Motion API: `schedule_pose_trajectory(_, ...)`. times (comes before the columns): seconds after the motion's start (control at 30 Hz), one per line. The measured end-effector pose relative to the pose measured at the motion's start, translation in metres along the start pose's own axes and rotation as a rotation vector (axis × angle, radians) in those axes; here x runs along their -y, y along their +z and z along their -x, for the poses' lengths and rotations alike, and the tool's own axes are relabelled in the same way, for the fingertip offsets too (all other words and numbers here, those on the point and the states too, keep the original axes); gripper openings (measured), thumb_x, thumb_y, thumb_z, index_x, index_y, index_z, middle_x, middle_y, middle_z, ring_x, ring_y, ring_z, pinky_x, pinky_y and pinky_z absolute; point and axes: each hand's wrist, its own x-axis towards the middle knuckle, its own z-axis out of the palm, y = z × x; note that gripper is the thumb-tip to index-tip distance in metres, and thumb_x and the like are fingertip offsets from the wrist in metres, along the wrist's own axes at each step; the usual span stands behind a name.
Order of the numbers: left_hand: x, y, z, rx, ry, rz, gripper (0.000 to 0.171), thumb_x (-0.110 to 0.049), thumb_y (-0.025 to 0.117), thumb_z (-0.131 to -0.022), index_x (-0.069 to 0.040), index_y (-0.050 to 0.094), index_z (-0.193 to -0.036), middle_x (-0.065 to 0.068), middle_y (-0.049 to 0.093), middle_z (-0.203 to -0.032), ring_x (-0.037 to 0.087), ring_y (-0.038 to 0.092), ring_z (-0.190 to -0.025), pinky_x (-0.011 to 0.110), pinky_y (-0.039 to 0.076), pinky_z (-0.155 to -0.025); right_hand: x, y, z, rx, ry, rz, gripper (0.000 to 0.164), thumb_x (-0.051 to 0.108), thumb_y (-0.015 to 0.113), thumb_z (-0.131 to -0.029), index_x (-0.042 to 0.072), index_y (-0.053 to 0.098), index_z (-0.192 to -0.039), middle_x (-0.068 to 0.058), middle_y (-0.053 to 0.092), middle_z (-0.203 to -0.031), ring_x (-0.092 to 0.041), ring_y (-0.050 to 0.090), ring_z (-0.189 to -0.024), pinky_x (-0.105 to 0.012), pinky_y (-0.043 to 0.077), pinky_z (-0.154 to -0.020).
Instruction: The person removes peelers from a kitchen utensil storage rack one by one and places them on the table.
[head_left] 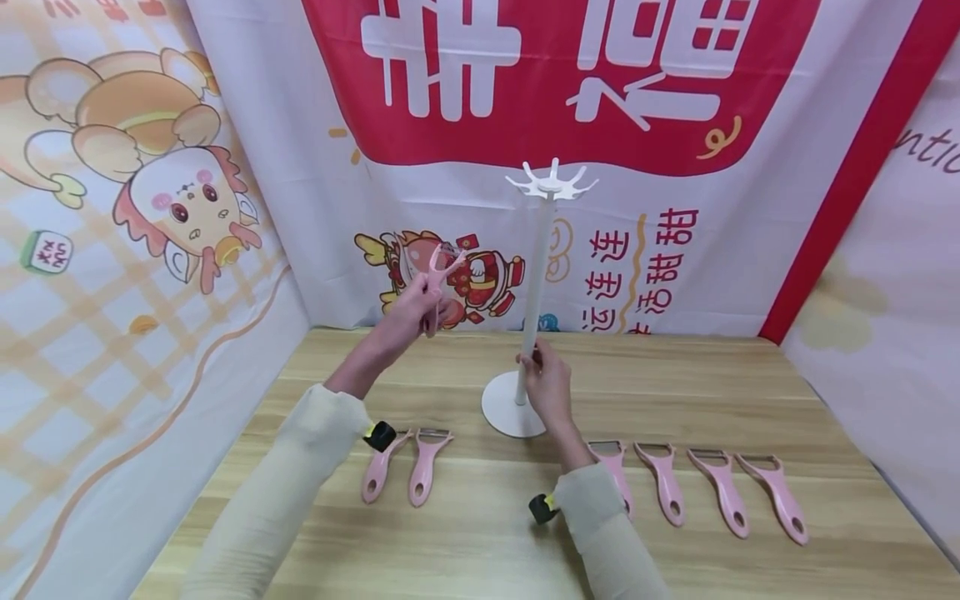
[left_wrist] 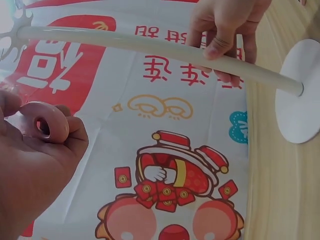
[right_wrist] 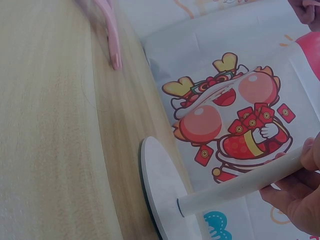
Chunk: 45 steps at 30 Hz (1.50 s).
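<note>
My left hand [head_left: 403,318] holds a pink peeler [head_left: 438,273] in the air, left of a white stand, with its blade end pointing up. In the left wrist view the holed end of the peeler's handle [left_wrist: 56,122] pokes out of the curled fingers. My right hand [head_left: 550,383] grips the lower part of the stand's white pole [head_left: 537,287], thumb and fingers around it, as the right wrist view also shows. Several hooks ring the stand's top [head_left: 553,185]; none carries anything. The round white base [head_left: 501,407] rests on the table.
Two pink peelers [head_left: 424,468] lie on the wooden table [head_left: 480,533] at the left, one partly behind the left wrist camera. Several more, including an outermost peeler [head_left: 780,498], lie in a row at the right. Printed cloth [head_left: 450,192] hangs behind and along the sides.
</note>
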Motion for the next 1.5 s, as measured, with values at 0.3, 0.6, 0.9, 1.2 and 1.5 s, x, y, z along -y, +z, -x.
schedule_pose_trajectory(0.3, 0.019, -0.019, 0.025, 0.046, 0.052, -0.11, 0.017, -0.019, 0.041, -0.1, -0.003, 0.039, -0.103, 0.007, 0.041, -0.078, 0.013, 0.037, -0.061, 0.023, 0.032, -0.049, 0.001, 0.0, -0.003, -0.011, 0.002, 0.002, 0.019, 0.008, 0.06, -0.089, 0.009, 0.059, -0.108, -0.006, 0.068, -0.094, -0.024, 0.065, -0.097, -0.04, 0.052, -0.087)
schedule_pose_trajectory(0.6, 0.036, -0.032, 0.049, -0.093, -0.022, -0.275, 0.024, -0.02, 0.057, -0.093, 0.004, 0.054, -0.1, 0.01, 0.055, -0.077, 0.014, 0.051, -0.063, 0.024, 0.046, -0.051, 0.001, 0.001, -0.001, 0.002, 0.022, 0.006, 0.02, 0.009, 0.059, -0.09, 0.011, 0.06, -0.11, -0.005, 0.067, -0.095, -0.023, 0.064, -0.098, -0.04, 0.052, -0.088)
schedule_pose_trajectory(0.9, 0.048, -0.043, 0.073, -0.143, -0.131, -0.293, 0.023, -0.013, 0.062, -0.089, 0.006, 0.058, -0.103, 0.009, 0.063, -0.077, 0.012, 0.06, -0.065, 0.028, 0.053, -0.058, 0.0, 0.0, 0.0, -0.006, -0.024, -0.006, 0.018, 0.009, 0.058, -0.09, 0.008, 0.059, -0.108, -0.008, 0.068, -0.093, -0.025, 0.065, -0.095, -0.04, 0.053, -0.086)
schedule_pose_trajectory(1.2, 0.064, -0.055, 0.097, -0.166, -0.221, -0.333, 0.022, -0.011, 0.061, -0.09, 0.007, 0.058, -0.101, 0.011, 0.064, -0.079, 0.012, 0.06, -0.067, 0.028, 0.054, -0.061, -0.001, 0.001, 0.002, -0.005, -0.029, -0.008, 0.018, 0.008, 0.059, -0.089, 0.008, 0.06, -0.107, -0.008, 0.068, -0.093, -0.025, 0.065, -0.094, -0.04, 0.053, -0.085)
schedule_pose_trajectory(1.5, 0.079, -0.064, 0.124, -0.164, -0.26, -0.321, 0.025, -0.013, 0.061, -0.09, 0.008, 0.057, -0.101, 0.015, 0.063, -0.081, 0.011, 0.06, -0.068, 0.029, 0.054, -0.059, 0.0, 0.0, 0.001, -0.011, -0.031, -0.008, 0.018, 0.007, 0.059, -0.09, 0.008, 0.059, -0.108, -0.008, 0.068, -0.093, -0.025, 0.065, -0.095, -0.04, 0.053, -0.087)
